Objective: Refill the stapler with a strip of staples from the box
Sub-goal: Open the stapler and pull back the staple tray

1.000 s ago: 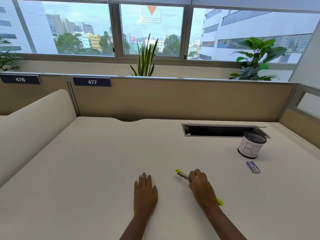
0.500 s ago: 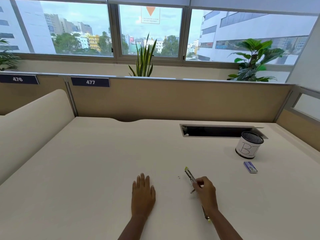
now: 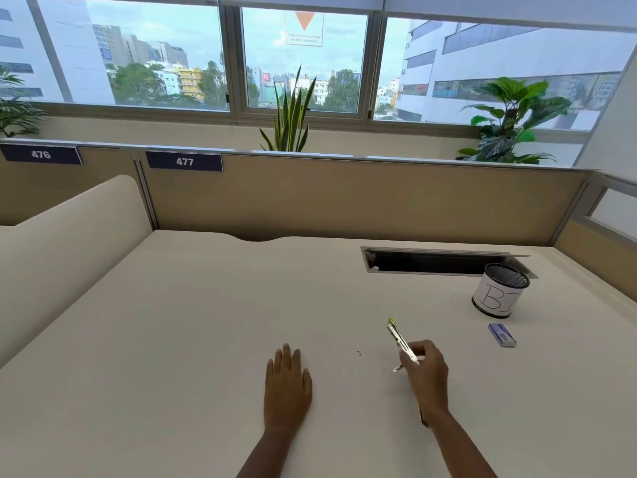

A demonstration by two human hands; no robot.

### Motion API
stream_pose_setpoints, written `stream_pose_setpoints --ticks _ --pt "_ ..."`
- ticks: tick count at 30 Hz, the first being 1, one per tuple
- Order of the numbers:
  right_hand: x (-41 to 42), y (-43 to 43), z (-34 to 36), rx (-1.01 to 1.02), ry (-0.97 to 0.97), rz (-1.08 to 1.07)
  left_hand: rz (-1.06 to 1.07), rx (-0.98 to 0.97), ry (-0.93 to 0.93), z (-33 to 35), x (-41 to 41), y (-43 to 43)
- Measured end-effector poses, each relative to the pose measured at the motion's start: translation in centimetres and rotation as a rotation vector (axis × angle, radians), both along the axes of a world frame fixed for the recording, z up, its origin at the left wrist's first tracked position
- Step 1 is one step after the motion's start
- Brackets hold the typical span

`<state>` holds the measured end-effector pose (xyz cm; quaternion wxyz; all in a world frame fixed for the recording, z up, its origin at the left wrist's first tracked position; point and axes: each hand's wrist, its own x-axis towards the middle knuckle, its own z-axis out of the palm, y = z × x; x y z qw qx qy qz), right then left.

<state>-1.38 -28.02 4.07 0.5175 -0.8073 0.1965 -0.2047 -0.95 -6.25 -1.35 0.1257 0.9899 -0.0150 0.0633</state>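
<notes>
My right hand (image 3: 425, 372) grips a slim metal stapler (image 3: 400, 341) with a yellow-green tip. The stapler is swung wide open, its upper arm pointing up and away from me, its lower part hidden under my wrist. My left hand (image 3: 287, 386) lies flat on the cream desk (image 3: 172, 339), fingers together, holding nothing. The small purple staple box (image 3: 502, 335) lies closed on the desk to the right of the stapler, well apart from both hands. One or two loose staples (image 3: 359, 353) lie between my hands.
A black mesh cup wrapped in white paper (image 3: 498, 290) stands behind the staple box. An open cable slot (image 3: 431, 262) runs along the desk's back. Beige partitions (image 3: 344, 198) wall in the back and right; a curved divider (image 3: 69, 243) rises at left.
My right hand has lifted the stapler off the desk and swung it open, turning its tip up and away. The left hand has stayed flat.
</notes>
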Motion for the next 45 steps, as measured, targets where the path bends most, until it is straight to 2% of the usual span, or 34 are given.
stream_pose_setpoints --ticks 3,5,9,12,15,18,21,25,29,37,40,42,45 --pt "0.1 -0.9 -0.5 -0.442 -0.034 0.084 -0.003 0.001 -0.014 0.1 0.0 0.0" --pt "0.4 -1.5 -0.9 -0.598 0.053 0.182 -0.002 0.002 -0.016 0.1 0.0 0.0" --pt "0.4 -1.7 -0.6 -0.537 -0.039 0.089 0.001 0.014 -0.009 0.0 0.1 0.0" --pt "0.3 -1.7 -0.9 -0.479 0.080 0.135 0.002 0.018 -0.006 -0.2 0.2 0.1" --pt "0.0 -2.1 -1.2 -0.255 0.106 0.054 0.000 0.022 -0.007 -0.4 0.1 0.1" --pt "0.0 -2.2 -0.3 0.274 0.100 -0.002 0.004 0.018 -0.017 -0.3 0.2 0.0" --pt "-0.2 -2.0 0.5 0.766 0.172 0.069 0.005 0.014 -0.020 -0.3 0.2 -0.1" --pt "-0.1 -1.0 1.4 1.127 0.218 0.160 0.005 0.012 -0.018 -0.3 0.3 -0.1" --pt "-0.2 0.0 2.2 1.294 0.278 0.226 0.004 0.007 -0.019 -0.3 0.2 -0.1" --pt "-0.2 1.7 3.2 1.338 0.352 0.292 0.005 -0.001 -0.029 0.0 0.1 0.0" --pt "0.1 1.9 2.9 1.289 0.396 0.316 0.003 -0.004 -0.024 0.0 0.1 -0.1" --pt "0.2 2.3 2.7 1.157 0.395 0.325 0.005 -0.003 -0.029 0.1 0.1 -0.1" --pt "0.3 3.4 2.0 0.827 0.352 0.341 0.005 -0.005 -0.027 0.2 0.1 -0.1"
